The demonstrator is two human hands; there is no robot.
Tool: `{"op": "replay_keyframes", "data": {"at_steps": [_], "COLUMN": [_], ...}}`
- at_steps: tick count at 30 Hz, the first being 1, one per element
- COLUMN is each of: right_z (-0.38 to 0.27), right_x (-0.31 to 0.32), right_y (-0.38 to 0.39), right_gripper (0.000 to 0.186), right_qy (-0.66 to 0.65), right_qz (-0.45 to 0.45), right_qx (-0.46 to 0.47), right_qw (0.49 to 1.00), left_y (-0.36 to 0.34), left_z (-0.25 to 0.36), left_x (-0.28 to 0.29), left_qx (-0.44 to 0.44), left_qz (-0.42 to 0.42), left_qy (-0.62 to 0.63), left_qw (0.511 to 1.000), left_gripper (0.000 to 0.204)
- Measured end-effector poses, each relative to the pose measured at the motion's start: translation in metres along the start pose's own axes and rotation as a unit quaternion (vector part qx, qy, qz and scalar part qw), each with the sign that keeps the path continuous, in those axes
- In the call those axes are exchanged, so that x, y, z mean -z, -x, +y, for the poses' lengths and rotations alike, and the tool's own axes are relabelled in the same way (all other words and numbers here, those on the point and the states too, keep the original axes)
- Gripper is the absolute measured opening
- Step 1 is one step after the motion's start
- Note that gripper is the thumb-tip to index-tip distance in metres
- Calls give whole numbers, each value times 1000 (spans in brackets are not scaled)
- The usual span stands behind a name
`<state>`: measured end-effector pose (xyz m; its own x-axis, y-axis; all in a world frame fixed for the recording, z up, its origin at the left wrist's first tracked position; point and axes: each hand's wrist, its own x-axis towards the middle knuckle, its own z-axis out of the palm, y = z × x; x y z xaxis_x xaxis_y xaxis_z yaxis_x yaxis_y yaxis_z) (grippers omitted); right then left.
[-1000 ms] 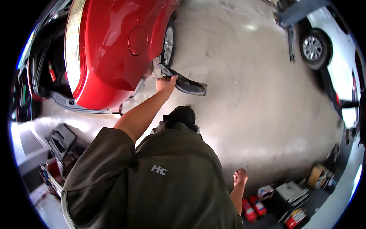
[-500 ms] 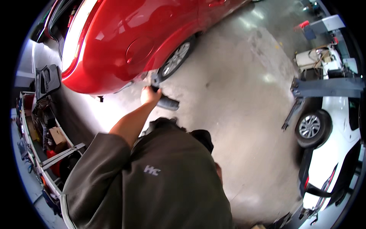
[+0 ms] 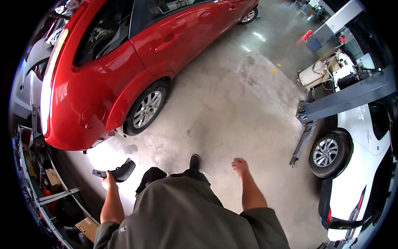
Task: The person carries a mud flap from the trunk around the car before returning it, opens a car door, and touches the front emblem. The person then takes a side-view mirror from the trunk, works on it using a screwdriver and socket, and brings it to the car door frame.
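Note:
My left hand [image 3: 108,181] is closed on a black, curved plastic trim piece [image 3: 123,171], held low at my left side behind the red car [image 3: 89,79]. The piece is broad and bent at one end and narrower at the other, where my fingers grip it. Out to the right, over the concrete floor [image 3: 215,120], hangs my right hand [image 3: 239,167]. Its fingers are loosely curled and slightly apart, and nothing shows in them. A dark shoe [image 3: 195,161] of mine points forward between the two hands.
At left runs a metal-framed rack [image 3: 58,196] with cardboard boxes [image 3: 88,228] and other parts. A grey lift post [image 3: 352,96] with a low arm [image 3: 302,143] stands at right, beside a white car [image 3: 352,166]. Beyond is a wheeled machine with hoses [image 3: 315,75].
My left hand, with the trim piece, has swung from in front of me out to the left. My right hand has come into view. The red car's side shows more fully now.

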<state>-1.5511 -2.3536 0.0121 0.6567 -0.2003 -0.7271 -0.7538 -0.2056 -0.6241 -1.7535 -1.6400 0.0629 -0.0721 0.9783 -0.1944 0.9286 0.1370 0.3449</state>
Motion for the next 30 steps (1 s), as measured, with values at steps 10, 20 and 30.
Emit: {"op": "replay_keyframes", "data": {"at_steps": [10, 20, 30], "right_z": [-56, -45, 24], "right_x": [-65, -231, -452], "right_y": [-104, 120, 369], "right_gripper": [17, 20, 48], "right_qy": [92, 138, 251], "right_qz": [-110, -370, -552], "right_qx": [82, 144, 280], "right_qw": [986, 907, 744], "left_y": [67, 104, -11], "left_z": [-60, -119, -279], "left_x": [44, 109, 186], "left_qx": [95, 116, 126], "left_qz": [-100, -162, -206], "left_qy": [343, 458, 491], "left_qw": [929, 867, 837], "left_gripper": [53, 44, 45]}}
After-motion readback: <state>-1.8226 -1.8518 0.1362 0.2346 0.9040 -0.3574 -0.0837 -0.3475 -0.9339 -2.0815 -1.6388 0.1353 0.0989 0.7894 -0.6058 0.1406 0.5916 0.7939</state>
